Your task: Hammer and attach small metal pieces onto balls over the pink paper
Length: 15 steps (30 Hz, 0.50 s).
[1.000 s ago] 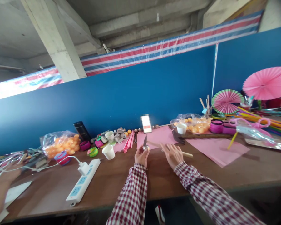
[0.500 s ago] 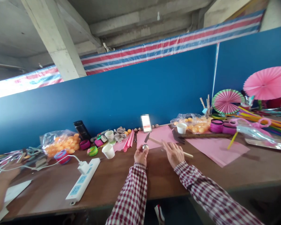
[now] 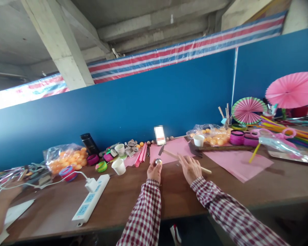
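At the frame's lower centre, we find the left hand (image 3: pixel 154 172) gripping a shiny ball (image 3: pixel 158 161), and the right hand (image 3: pixel 190 168) over a wooden stick (image 3: pixel 206 170), its grip undeterminable.

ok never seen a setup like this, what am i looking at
There is no machine here: a person in checked sleeves works bare-handed, seen by a camera worn on the head, looking forward and down. The left hand holds a silvery ball. The right hand has what looks like a hammer by its pale wooden handle. On the brown table lie pink paper sheets, a white power strip, cups and bagged orange balls. At far left, another person's forearm shows.
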Tool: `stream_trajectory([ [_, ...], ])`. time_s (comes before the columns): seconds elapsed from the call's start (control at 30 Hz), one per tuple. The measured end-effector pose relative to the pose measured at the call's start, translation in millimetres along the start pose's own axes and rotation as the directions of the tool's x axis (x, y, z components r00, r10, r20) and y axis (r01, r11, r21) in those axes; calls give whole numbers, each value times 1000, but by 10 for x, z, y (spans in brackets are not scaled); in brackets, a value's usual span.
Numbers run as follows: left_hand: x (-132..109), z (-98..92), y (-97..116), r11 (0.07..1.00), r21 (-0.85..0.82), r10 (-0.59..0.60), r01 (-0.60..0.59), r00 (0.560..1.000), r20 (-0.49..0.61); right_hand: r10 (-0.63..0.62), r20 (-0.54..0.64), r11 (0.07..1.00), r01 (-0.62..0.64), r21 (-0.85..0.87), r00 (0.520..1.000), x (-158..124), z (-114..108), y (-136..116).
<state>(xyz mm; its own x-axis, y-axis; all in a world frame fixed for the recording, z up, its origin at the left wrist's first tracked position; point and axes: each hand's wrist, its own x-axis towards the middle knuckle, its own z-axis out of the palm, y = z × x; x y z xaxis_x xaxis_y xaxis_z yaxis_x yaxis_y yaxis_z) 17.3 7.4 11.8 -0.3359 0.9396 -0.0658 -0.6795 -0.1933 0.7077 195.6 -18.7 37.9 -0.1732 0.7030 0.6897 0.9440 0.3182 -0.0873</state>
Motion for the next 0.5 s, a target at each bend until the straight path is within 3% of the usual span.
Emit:
stream_trajectory([
  [0.17,2,-13,7,999,-22,-36,36,999,35,-32,37,999,32,-4,999,-4,13,10],
  [0.33,-24,-2,55,993,-79,-75,82,994,85,11,14,1000,-11,-11,1000,-7,12,-4],
  [0.5,-36,14,72,991,-107,-78,84,995,61,-15,23,1000,15,-9,1000,-11,-5,-15],
])
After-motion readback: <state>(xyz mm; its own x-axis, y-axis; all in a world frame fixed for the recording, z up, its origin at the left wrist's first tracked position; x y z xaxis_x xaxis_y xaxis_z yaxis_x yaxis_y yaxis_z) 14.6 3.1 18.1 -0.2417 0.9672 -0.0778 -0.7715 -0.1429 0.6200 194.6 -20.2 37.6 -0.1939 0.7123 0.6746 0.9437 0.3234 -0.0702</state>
